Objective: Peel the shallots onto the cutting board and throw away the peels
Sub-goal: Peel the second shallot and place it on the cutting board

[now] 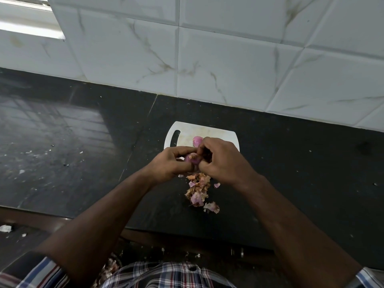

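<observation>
Black stone, the counter [291, 163] runs wide under everything, with marbled white tiles [207, 59] rising behind it. On it, close to the wall, sits my white board [207, 129], its handle slot on the left. One peeled shallot [196, 140] already rests on the board, half hidden behind my right knuckles.

My left hand [172, 163] is curled round a second shallot [192, 159], cupping it just above the board's near edge. My right hand [220, 161] is closed against it, fingertips pinching at the skin on its right side; whether I hold a loose flap or am only scratching for one, I cannot tell from here.

Beneath my wrists the peels [199, 190] lie heaped on the bare counter, not on the board, with stray flakes scattered further off.

The risks, as I judge them: the bulb is smooth and could squirt from my grip and roll off the counter. The papery scraps are light, so a careless sweep of my arm may scatter them to the floor before I bin them.
</observation>
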`<state>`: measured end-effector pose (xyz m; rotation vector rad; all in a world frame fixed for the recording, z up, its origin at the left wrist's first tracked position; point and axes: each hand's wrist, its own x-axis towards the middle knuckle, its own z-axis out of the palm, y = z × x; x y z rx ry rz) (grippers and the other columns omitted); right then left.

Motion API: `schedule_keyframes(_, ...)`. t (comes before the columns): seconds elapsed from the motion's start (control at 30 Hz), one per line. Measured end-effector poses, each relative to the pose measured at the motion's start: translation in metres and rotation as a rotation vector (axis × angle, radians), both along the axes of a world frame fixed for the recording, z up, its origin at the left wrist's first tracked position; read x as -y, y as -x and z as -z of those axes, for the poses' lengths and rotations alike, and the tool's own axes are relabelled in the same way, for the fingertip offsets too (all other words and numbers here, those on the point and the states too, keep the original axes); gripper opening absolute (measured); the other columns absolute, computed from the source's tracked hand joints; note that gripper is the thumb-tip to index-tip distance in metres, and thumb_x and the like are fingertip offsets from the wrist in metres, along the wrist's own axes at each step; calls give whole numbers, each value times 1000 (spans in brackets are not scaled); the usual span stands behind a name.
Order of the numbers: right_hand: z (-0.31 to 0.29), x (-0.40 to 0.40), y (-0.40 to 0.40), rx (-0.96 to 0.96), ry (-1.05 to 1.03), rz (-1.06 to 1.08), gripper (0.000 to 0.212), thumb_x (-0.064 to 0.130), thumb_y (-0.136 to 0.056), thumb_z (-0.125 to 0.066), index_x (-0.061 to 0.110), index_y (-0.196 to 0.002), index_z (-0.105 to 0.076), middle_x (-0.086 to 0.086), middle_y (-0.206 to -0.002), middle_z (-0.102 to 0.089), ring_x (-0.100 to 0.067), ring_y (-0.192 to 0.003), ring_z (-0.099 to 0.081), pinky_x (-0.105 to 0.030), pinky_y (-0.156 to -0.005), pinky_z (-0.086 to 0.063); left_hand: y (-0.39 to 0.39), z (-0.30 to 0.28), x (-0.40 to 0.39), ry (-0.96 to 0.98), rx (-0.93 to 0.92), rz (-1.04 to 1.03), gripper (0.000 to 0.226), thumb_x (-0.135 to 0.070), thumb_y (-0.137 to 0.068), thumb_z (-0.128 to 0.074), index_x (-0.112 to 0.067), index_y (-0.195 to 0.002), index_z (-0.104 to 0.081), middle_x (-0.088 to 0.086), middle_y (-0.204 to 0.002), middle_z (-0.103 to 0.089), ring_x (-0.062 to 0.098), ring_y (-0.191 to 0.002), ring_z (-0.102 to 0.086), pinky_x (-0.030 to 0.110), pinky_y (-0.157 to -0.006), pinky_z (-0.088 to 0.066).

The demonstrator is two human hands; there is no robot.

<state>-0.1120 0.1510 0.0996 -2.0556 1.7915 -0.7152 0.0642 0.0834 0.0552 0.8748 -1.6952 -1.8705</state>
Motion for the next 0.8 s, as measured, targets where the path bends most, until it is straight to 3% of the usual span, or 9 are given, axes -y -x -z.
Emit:
schedule_keyframes(0.1,1,1,5,90,-45,66,16,15,-83,-71,22,-94,-61,16,-78,-57,1,-71,-56,-9,-58,-36,-2,-2,1,-30,7,14,56,-2,-72,-64,-12,-126,-68,21,-115,-71,25,-97,-69,33,-84,-56)
schedule_keyframes(0.2,7,1,11,316,-43,196,20,7,-83,-69,22,-96,-65,19,-83,-61,3,-76,-63,-9,-67,-47,-2,-3,1,-165,-71,-4,52,-5,-78,-61,-14,-129,-65,20,-126,-62,29,-102,-68,39,-86,-58)
schedule_keyframes(0.27,12,0,12,487,-55,261,21,3,-84,-66,20,-97,-68,14,-87,-65,-8,-77,-70,-28,-72,-61,-3,-4,0,-297,-143,-34,49,-3,-79,-61,-12,-128,-61,23,-128,-56,34,-103,-68,41,-87,-60)
schedule_keyframes(0.33,16,-3,11,588,-88,290,23,0,-87,-62,19,-98,-70,6,-91,-67,-17,-75,-74,-44,-71,-64,-3,-3,-3,-320,-156,-54,47,6,-83,-65,-8,-128,-58,22,-125,-56,33,-102,-68,38,-86,-61)
schedule_keyframes(0.4,20,-3,10,606,-93,296,24,2,-88,-60,20,-94,-74,3,-93,-70,-20,-76,-75,-49,-73,-63,-4,-1,-4,-312,-135,-67,47,11,-85,-68,-4,-129,-57,24,-126,-55,35,-104,-68,38,-87,-61)
schedule_keyframes(0.57,25,-5,11,618,-147,219,6,19,-83,-71,22,-84,-76,6,-103,-74,-14,-97,-69,-50,-90,-58,-7,5,-5,-351,-129,-62,49,-13,-81,-73,-7,-129,-62,26,-127,-62,44,-117,-64,50,-100,-54)
schedule_keyframes(0.67,27,-5,9,663,-150,138,11,25,-83,-80,25,-93,-74,1,-118,-72,-12,-110,-68,-46,-99,-55,-8,4,-6,-315,-130,-38,45,-20,-86,-68,-5,-128,-63,22,-117,-67,29,-100,-67,38,-88,-55)
schedule_keyframes(0.73,27,-5,8,681,-133,110,17,20,-83,-80,29,-97,-75,-1,-114,-74,-14,-104,-71,-46,-97,-56,-9,5,-6,-369,-187,-54,46,-20,-87,-65,1,-129,-62,20,-110,-68,23,-92,-67,31,-81,-57)
schedule_keyframes(0.8,28,-6,7,656,-125,115,25,11,-83,-80,34,-91,-75,8,-94,-76,-13,-94,-72,-41,-90,-59,-11,6,-5,-432,-224,-100,46,-19,-87,-66,5,-126,-63,22,-108,-68,25,-89,-68,30,-78,-60)
